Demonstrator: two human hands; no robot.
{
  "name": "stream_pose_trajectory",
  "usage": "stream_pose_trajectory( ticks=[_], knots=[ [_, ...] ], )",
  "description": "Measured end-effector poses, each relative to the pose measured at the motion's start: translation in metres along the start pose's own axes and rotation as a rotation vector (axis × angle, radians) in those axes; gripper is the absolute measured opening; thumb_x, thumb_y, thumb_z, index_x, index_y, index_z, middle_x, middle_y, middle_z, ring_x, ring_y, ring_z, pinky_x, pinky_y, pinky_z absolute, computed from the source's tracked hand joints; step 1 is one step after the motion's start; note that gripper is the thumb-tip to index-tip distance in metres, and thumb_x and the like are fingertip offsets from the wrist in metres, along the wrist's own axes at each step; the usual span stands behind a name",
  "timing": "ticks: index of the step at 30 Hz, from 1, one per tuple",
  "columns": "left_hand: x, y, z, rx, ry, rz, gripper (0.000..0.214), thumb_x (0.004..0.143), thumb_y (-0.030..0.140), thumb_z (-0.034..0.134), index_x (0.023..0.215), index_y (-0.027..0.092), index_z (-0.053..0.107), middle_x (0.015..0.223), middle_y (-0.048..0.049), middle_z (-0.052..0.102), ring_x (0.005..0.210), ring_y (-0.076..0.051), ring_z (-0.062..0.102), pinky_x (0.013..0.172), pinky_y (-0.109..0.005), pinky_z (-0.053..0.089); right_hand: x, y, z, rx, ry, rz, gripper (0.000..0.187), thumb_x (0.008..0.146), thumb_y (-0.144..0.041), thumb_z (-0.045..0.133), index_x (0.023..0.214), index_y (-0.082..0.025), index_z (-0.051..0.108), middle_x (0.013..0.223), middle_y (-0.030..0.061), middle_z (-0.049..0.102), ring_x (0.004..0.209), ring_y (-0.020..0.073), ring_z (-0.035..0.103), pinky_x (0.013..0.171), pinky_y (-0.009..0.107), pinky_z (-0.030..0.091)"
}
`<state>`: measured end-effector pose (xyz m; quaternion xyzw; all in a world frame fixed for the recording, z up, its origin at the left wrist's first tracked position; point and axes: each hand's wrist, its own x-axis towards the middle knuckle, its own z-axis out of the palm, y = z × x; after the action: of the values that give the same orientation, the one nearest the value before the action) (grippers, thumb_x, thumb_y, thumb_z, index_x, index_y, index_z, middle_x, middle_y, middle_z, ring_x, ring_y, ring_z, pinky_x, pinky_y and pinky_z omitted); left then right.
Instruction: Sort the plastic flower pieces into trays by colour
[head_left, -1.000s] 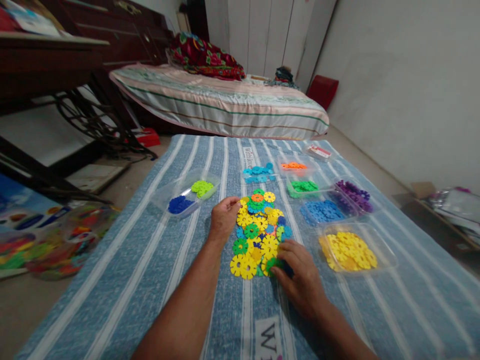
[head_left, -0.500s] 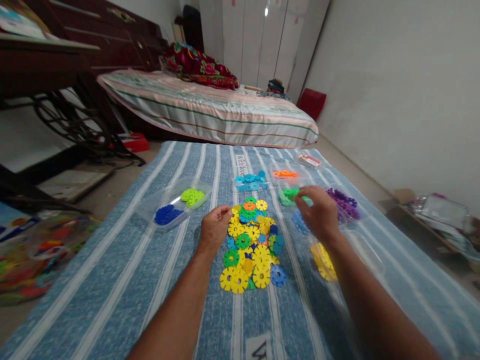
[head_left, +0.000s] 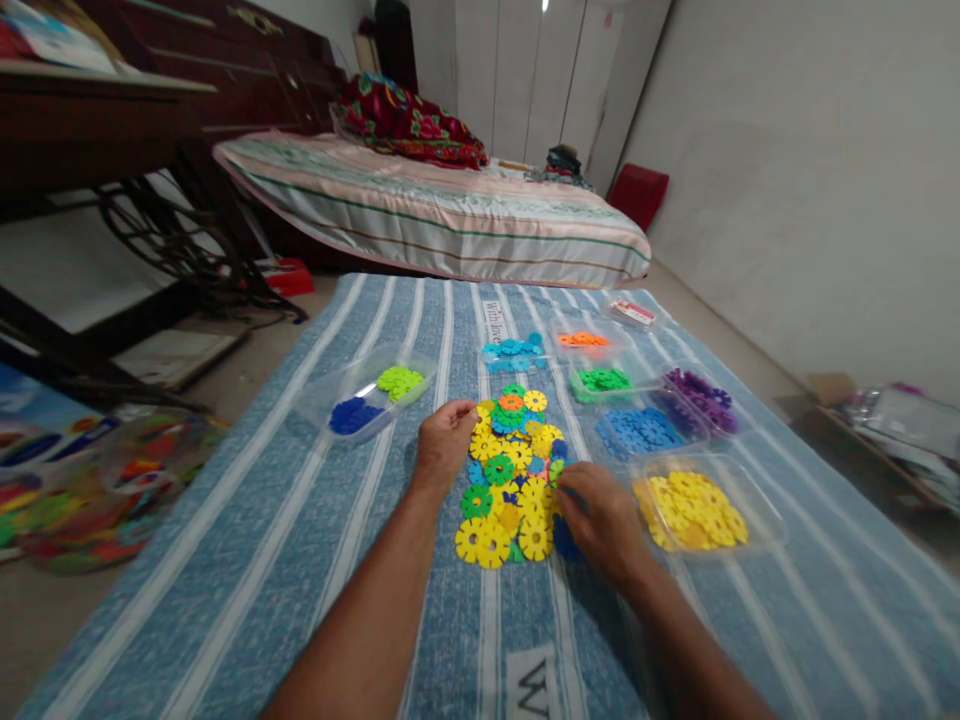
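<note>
A loose pile of notched plastic discs [head_left: 517, 465], mostly yellow with some green, blue and orange, lies on the striped cloth between my hands. My left hand [head_left: 444, 445] is at the pile's upper left edge, thumb and fingers pinched together beside a yellow disc; what sits between the fingertips is hidden. At the right edge of the pile, my right hand [head_left: 600, 510] is closed, fingertips down on the discs by a yellow-green one [head_left: 556, 472]. Its fingers hide whatever they grip. A dark blue disc [head_left: 564, 540] shows partly beneath that hand.
Clear boxes hold sorted discs: yellow [head_left: 694, 512], blue [head_left: 641, 430], purple [head_left: 701, 400], green [head_left: 602, 382], orange [head_left: 583, 340] and light blue [head_left: 516, 352]. At left, one box [head_left: 390, 420] holds dark blue and lime discs. A bag of colourful pieces [head_left: 112, 500] lies left of the cloth.
My right hand has moved from above the green discs' box down and left to the right edge of the pile. My left hand stays by the pile; the view has shifted slightly.
</note>
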<state>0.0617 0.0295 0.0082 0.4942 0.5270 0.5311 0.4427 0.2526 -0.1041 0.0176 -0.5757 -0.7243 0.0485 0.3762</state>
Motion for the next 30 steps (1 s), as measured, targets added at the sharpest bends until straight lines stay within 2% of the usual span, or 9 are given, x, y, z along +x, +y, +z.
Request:
stream_pose_trajectory(
  ticks=[4, 7, 10, 13, 16, 22, 27, 30],
  knots=[
    [-0.001, 0.0, 0.0, 0.018, -0.005, 0.001, 0.023, 0.065, 0.031, 0.062, 0.083, 0.017, 0.068, 0.079, -0.0012, 0.071, 0.075, -0.017, 0.065, 0.071, -0.026, 0.05, -0.015, 0.0, -0.001, 0.04, 0.02, -0.026, 0.012, 0.086, -0.024, 0.056, 0.092, -0.02, 0.066, 0.099, 0.0095, 0.066, 0.097, 0.0223, 0.062, 0.085, 0.038, 0.053],
    [-0.003, 0.002, 0.0, 0.015, -0.005, 0.003, 0.024, 0.065, 0.031, 0.063, 0.083, 0.017, 0.068, 0.08, -0.0013, 0.071, 0.075, -0.017, 0.065, 0.071, -0.026, 0.05, -0.022, -0.004, 0.002, 0.025, 0.03, -0.079, 0.025, 0.083, -0.032, 0.063, 0.104, -0.019, 0.065, 0.116, 0.0126, 0.062, 0.115, 0.0279, 0.055, 0.096, 0.048, 0.048],
    [-0.004, 0.003, 0.0, 0.007, -0.001, -0.001, 0.024, 0.065, 0.031, 0.063, 0.083, 0.016, 0.068, 0.08, -0.0014, 0.071, 0.076, -0.017, 0.065, 0.071, -0.026, 0.05, -0.027, -0.01, 0.005, -0.002, -0.033, -0.119, 0.038, 0.079, -0.038, 0.068, 0.111, -0.019, 0.062, 0.128, 0.0151, 0.056, 0.126, 0.0325, 0.046, 0.1, 0.054, 0.044],
    [-0.004, 0.003, 0.0, 0.006, -0.002, -0.01, 0.024, 0.065, 0.032, 0.064, 0.084, 0.017, 0.068, 0.08, -0.0014, 0.071, 0.076, -0.017, 0.065, 0.071, -0.025, 0.05, -0.03, -0.014, 0.006, -0.048, -0.098, -0.133, 0.042, 0.077, -0.039, 0.07, 0.112, -0.018, 0.062, 0.134, 0.0169, 0.051, 0.129, 0.0351, 0.042, 0.1, 0.056, 0.043],
    [-0.003, 0.002, 0.0, 0.006, -0.008, -0.016, 0.025, 0.065, 0.031, 0.063, 0.084, 0.017, 0.068, 0.081, -0.0015, 0.072, 0.077, -0.017, 0.065, 0.071, -0.025, 0.05, -0.03, -0.017, 0.006, -0.08, -0.114, -0.142, 0.036, 0.078, -0.035, 0.07, 0.11, -0.019, 0.063, 0.135, 0.0167, 0.051, 0.131, 0.0352, 0.041, 0.1, 0.055, 0.043],
    [-0.001, 0.001, 0.0, 0.007, -0.004, -0.019, 0.024, 0.065, 0.032, 0.063, 0.083, 0.017, 0.068, 0.08, -0.0012, 0.072, 0.076, -0.017, 0.065, 0.071, -0.026, 0.05, -0.029, -0.022, 0.006, -0.036, -0.064, -0.16, 0.025, 0.079, -0.03, 0.067, 0.101, -0.02, 0.063, 0.131, 0.0149, 0.054, 0.129, 0.0325, 0.044, 0.101, 0.053, 0.044],
    [-0.001, -0.001, 0.0, 0.006, -0.004, -0.008, 0.024, 0.064, 0.032, 0.064, 0.083, 0.017, 0.068, 0.079, -0.0009, 0.071, 0.075, -0.016, 0.065, 0.072, -0.026, 0.05, -0.027, -0.023, 0.006, 0.08, -0.035, -0.16, 0.009, 0.083, -0.024, 0.061, 0.091, -0.021, 0.064, 0.117, 0.0108, 0.063, 0.124, 0.0272, 0.05, 0.1, 0.048, 0.047],
    [-0.002, 0.0, 0.0, 0.007, -0.001, -0.009, 0.023, 0.065, 0.031, 0.063, 0.083, 0.017, 0.068, 0.079, -0.0011, 0.071, 0.075, -0.016, 0.064, 0.072, -0.025, 0.05, -0.028, -0.025, 0.003, 0.126, -0.019, -0.141, 0.006, 0.085, -0.021, 0.058, 0.086, -0.022, 0.064, 0.109, 0.0096, 0.066, 0.118, 0.0257, 0.055, 0.098, 0.046, 0.049]
  ],
)
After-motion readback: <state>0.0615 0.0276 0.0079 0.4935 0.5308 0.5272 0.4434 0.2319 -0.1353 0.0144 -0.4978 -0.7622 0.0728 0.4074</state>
